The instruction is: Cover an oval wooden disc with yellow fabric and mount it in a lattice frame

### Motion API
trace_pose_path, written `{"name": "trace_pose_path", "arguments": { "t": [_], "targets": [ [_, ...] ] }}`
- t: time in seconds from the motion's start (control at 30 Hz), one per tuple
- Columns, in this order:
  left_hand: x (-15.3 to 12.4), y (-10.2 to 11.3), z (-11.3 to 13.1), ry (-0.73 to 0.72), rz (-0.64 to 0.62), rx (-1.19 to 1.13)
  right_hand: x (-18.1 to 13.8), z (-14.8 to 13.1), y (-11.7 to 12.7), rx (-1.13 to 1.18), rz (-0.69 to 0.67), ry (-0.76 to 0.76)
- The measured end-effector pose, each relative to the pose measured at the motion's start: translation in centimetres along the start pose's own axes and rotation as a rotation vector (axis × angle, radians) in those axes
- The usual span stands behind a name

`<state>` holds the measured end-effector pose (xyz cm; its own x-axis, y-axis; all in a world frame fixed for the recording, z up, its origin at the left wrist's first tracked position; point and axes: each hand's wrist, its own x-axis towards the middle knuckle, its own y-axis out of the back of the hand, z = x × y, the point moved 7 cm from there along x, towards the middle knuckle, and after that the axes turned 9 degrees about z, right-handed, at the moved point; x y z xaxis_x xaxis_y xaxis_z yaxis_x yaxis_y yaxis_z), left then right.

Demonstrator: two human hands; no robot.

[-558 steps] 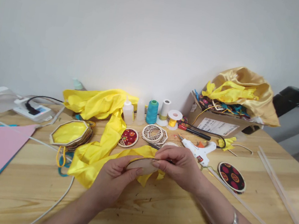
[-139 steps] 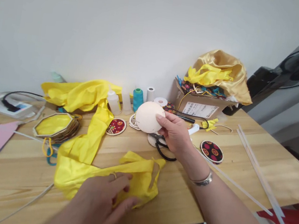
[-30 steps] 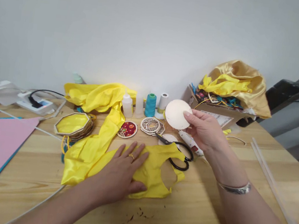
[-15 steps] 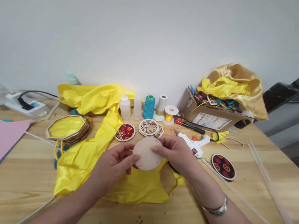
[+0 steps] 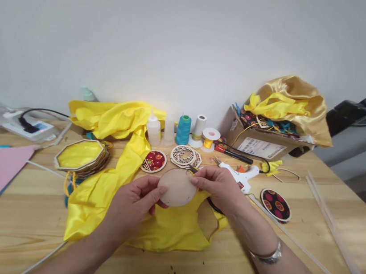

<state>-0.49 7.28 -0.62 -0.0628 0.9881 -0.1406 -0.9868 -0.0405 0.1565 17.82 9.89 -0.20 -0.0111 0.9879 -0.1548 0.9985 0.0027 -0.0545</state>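
Well, both hands (image 5: 130,204) (image 5: 220,187) hold a disc (image 5: 177,188); carton label (image 5: 262,148) seems illegible.

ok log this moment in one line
left hand: holds pale round disc | right hand: holds same disc | beneath: yellow satin cloth

A second ago flat on the cloth (image 5: 170,230), the left grip (image 5: 138,196) now pinches the disc (image 5: 177,188), which the right grip (image 5: 213,185) has lowered over that cloth; the scissors (image 5: 193,169) now seem mostly hidden.
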Motion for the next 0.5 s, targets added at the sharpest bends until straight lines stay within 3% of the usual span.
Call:
{"name": "trace_pose_path", "arguments": {
  "t": [0.23, 0.5],
  "targets": [
    [0.4, 1.1, -0.6, 0.055, 0.072, -0.118, 0.5, -0.4, 1.3, 0.03, 0.152, 0.033],
    [1.5, 2.3, -1.4, 0.111, 0.205, -0.468, 3.3, -3.8, 1.5, -0.009, 0.266, 0.121]
  ]
}}
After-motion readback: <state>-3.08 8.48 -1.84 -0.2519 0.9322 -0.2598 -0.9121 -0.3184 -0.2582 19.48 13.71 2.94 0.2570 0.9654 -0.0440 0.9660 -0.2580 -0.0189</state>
